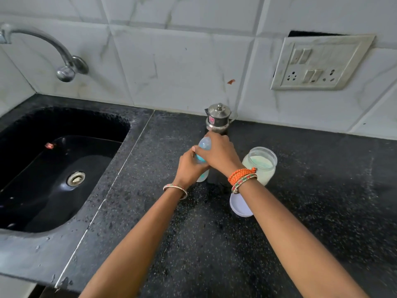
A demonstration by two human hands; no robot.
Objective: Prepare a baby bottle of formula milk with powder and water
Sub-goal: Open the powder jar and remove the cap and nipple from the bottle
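Observation:
A clear baby bottle (203, 176) with a blue collar and clear cap stands on the black counter, mid-frame. My left hand (190, 166) wraps around its body. My right hand (219, 153) grips its top, covering the collar and part of the cap. Just right of the bottle stands an open glass jar (261, 165) holding pale powder. Its white lid (239, 206) lies flat on the counter in front, partly under my right forearm. A small steel lidded vessel (218, 118) stands behind the bottle near the wall.
A black sink (53, 168) with a steel drain lies at left, under a wall tap (64, 65). A switch and socket plate (318, 63) is on the tiled wall at right. The speckled black counter (311, 201) stretches right and toward me.

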